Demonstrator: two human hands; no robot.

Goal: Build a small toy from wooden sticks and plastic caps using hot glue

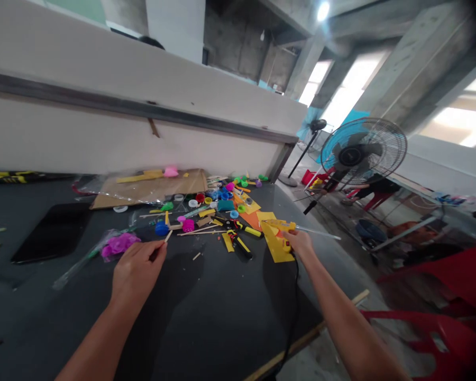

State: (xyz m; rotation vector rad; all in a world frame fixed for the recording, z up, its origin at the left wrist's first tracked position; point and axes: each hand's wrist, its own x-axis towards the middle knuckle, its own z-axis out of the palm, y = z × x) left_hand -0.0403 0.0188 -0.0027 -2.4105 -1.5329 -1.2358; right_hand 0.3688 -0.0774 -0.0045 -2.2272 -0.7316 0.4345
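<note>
My left hand is closed in a pinch on a thin wooden stick. Just beyond its tip lie a blue ball-like piece and a bumpy pink piece; whether the stick joins them I cannot tell. On the right, my right hand wraps round a yellow glue gun, its nozzle pointing left over yellow paper. A black cord runs from the gun toward the table's front edge. Yellow-and-black pliers rest between the hands. A purple toy in clear wrap sits beside my left hand.
Coloured caps, sticks and small plastic parts are heaped at the back, near a cardboard sheet. A dark flat tablet-like panel lies at left. White partition stands behind. A fan and red chairs are to the right.
</note>
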